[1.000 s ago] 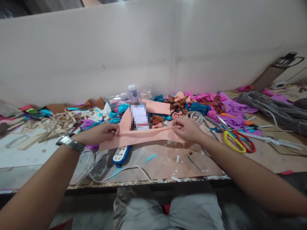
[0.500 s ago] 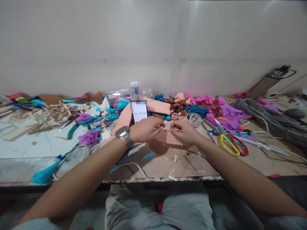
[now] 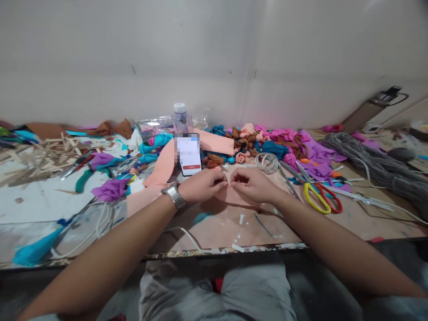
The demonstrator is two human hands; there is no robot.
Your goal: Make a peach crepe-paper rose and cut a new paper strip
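My left hand (image 3: pixel 205 183), with a metal watch (image 3: pixel 174 195) on its wrist, pinches one end of a small strip of peach crepe paper (image 3: pixel 229 184). From the other side my right hand (image 3: pixel 250 183) pinches the same strip, and the fingertips of both hands almost touch. Most of the strip is hidden by the fingers. Both hands are just above a larger sheet of peach crepe paper (image 3: pixel 140 200). Behind the left hand a phone (image 3: pixel 190 156) leans upright, with a long peach band (image 3: pixel 217 143) behind it.
Right of my hands lie a wire coil (image 3: pixel 266 163), scissors with yellow and red handles (image 3: pixel 323 198) and a grey yarn bundle (image 3: pixel 374 162). Crepe paper flowers (image 3: pixel 245 145) pile up behind. Green-handled pliers (image 3: pixel 83 180) and wooden sticks (image 3: pixel 43 154) are at left; a clear bottle (image 3: pixel 181 118) stands behind.
My hands have come closer together, and the left fingers now close on the strip's end. The view has shifted slightly.
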